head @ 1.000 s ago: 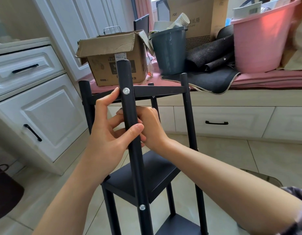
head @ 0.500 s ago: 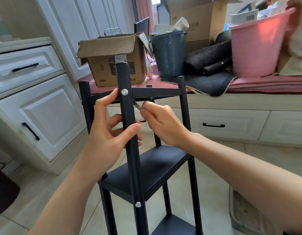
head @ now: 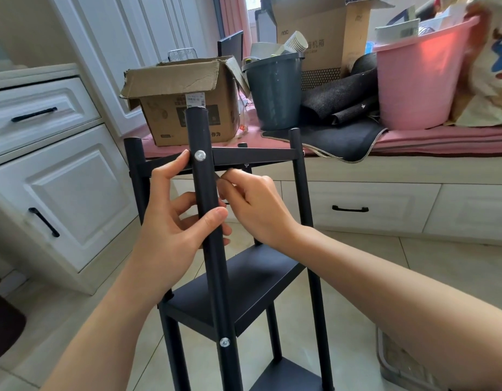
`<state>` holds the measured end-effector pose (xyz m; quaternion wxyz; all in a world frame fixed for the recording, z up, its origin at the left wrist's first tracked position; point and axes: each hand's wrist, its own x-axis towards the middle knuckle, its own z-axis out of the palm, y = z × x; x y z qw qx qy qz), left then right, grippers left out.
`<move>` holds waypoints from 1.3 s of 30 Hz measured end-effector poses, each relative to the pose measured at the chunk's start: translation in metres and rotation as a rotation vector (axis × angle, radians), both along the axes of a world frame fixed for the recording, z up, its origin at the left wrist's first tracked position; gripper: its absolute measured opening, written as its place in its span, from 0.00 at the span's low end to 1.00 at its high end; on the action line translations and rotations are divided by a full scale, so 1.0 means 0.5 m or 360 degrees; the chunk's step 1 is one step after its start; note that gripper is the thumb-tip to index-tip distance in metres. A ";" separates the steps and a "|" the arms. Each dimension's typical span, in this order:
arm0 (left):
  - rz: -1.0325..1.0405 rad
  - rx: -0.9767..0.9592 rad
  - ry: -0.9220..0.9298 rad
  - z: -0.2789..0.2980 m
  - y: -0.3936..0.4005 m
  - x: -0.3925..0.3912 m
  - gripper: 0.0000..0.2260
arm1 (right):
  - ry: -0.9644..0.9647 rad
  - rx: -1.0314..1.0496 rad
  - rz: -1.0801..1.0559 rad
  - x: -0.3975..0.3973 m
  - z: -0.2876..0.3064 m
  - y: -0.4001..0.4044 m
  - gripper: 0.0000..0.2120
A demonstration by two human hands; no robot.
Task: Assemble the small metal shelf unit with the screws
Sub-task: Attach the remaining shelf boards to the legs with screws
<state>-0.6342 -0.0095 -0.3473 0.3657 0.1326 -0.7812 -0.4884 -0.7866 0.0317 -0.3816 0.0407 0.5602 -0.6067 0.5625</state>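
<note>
Standing on the tiled floor (head: 357,266), the black shelf unit (head: 238,277) rises upright between the person's arms, its near post (head: 204,198) running straight up and down. The left hand (head: 170,230) has its grip curled round that post, thumb across the front, just below the upper screw (head: 200,155). The right hand (head: 252,204) sits just beside it on the far side of the post, fingers pinching a small thin tool (head: 218,176), most of it hidden, so what kind it is I can't tell. That tool points up and left toward the joint under the top shelf (head: 252,159), so the right hand is the nearer one for tightening there. A second screw (head: 224,342) sits well below both hands. Beyond them stand white cabinets (head: 60,193) and a cushioned window seat (head: 441,142) carrying a cardboard box (head: 184,108), a grey bucket (head: 275,91) and a pink tub (head: 419,77).
</note>
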 end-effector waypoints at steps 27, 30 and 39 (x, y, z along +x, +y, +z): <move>0.0031 -0.0058 -0.0008 -0.003 0.003 -0.003 0.34 | -0.0255 -0.0034 0.0153 0.022 -0.029 -0.047 0.10; 0.0020 -0.0070 -0.0003 -0.003 0.003 -0.004 0.34 | -0.0267 -0.0066 0.0147 0.023 -0.035 -0.051 0.09; -0.0006 -0.0029 -0.0021 -0.005 -0.002 -0.003 0.36 | -0.0218 -0.0039 0.0153 0.012 -0.039 -0.051 0.07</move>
